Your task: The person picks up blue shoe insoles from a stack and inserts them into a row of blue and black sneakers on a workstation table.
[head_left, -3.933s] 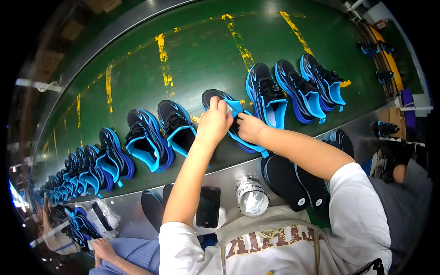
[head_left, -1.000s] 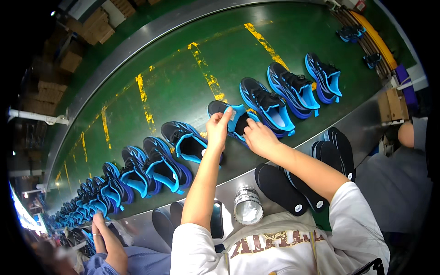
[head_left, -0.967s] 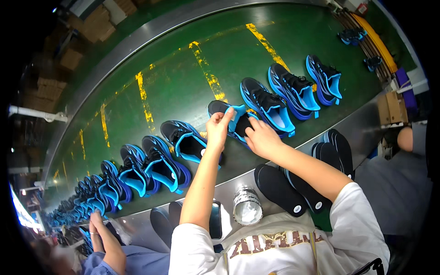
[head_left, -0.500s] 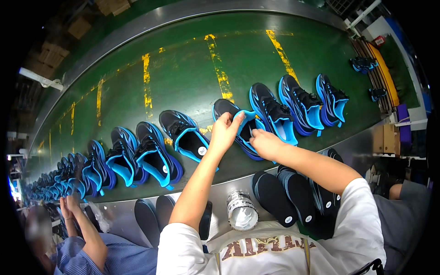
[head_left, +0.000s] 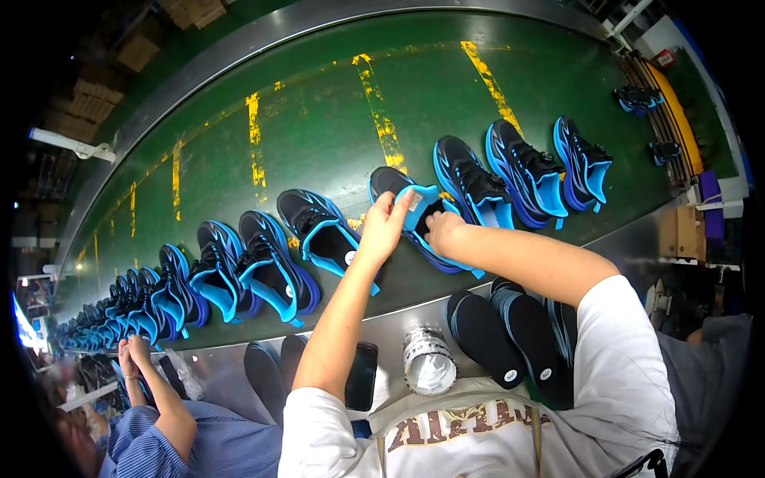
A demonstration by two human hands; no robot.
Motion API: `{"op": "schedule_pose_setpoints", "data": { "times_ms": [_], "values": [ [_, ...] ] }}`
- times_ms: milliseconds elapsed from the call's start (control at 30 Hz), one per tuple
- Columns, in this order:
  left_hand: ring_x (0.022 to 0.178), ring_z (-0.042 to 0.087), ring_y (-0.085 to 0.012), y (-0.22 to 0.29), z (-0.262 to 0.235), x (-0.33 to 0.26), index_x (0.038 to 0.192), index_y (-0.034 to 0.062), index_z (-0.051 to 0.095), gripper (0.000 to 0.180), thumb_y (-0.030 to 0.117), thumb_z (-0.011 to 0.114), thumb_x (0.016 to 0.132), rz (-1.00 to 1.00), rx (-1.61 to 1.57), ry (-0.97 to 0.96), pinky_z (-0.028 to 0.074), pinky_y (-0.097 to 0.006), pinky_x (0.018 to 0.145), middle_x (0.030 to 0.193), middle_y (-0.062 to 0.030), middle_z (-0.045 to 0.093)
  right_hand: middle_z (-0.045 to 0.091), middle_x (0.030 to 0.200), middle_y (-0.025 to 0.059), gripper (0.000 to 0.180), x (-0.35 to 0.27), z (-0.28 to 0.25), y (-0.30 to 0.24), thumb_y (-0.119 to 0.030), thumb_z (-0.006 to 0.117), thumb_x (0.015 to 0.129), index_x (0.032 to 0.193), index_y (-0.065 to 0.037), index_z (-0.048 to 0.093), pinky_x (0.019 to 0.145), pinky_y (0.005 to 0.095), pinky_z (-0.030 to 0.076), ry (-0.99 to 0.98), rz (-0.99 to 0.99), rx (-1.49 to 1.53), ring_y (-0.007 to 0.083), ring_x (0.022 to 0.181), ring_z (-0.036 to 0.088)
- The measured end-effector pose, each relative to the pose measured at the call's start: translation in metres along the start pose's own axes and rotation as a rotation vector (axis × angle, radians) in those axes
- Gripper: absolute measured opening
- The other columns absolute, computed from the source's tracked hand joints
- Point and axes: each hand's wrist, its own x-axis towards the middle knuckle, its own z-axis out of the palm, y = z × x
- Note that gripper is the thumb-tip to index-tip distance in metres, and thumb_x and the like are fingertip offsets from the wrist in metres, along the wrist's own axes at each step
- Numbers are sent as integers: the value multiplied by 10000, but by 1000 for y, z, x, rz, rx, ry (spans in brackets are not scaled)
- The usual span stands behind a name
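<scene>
A black and blue sneaker (head_left: 388, 181) stands on the green conveyor belt in front of me, its heel toward me. My left hand (head_left: 382, 231) pinches its light blue tongue lining (head_left: 416, 210) between thumb and fingers and holds it up. Over the shoe's opening, my right hand (head_left: 446, 233) has its fingers curled and reaching inside. The shoe's collar hides those fingertips, so what they grip cannot be made out. Just left of my left hand sits another sneaker (head_left: 307, 209) with a round white sticker inside. To the right stands a matching sneaker (head_left: 466, 171).
More sneakers (head_left: 215, 251) line the green belt (head_left: 319, 119) on both sides. On the metal ledge nearer me lie stacked black insoles (head_left: 482, 334), a clear tape roll (head_left: 430, 362) and a dark phone (head_left: 362, 376). Another person's hands (head_left: 134, 354) are at the lower left.
My right hand has shifted a little left and further into the shoe's opening. My left hand keeps its pinch on the tongue. The view has shifted slightly.
</scene>
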Motion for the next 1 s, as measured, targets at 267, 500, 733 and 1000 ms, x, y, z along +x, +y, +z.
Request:
{"op": "schedule_pose_setpoints", "data": {
  "times_ms": [267,500,733,1000],
  "values": [
    [606,476,-216,-1,17,9,952,7,466,312,229,608,786,237,267,401,394,-345,553,715,-91,450,630,903,77,231,14,26,16,-192,459,808,940,-89,618,790,324,432,74,-181,-53,226,916,576],
    [693,542,-258,6,12,3,870,35,496,217,113,599,695,731,931,171,421,-368,595,781,-111,470,616,969,156,555,-71,-22,9,-386,276,833,908,22,644,1068,407,35,-167,-177,318,217,1050,519],
    [757,521,-316,13,15,3,867,23,458,296,104,658,665,549,895,18,447,-398,643,865,-149,441,575,893,152,335,-69,28,-7,-274,455,779,830,26,595,1026,422,176,669,-38,435,253,966,513],
    [678,502,-263,16,18,-49,773,37,461,189,80,609,664,700,1010,111,430,-361,596,762,-116,424,488,1008,140,204,-120,86,-55,-115,592,760,927,0,565,746,375,421,937,168,756,295,890,496]
  ]
}}
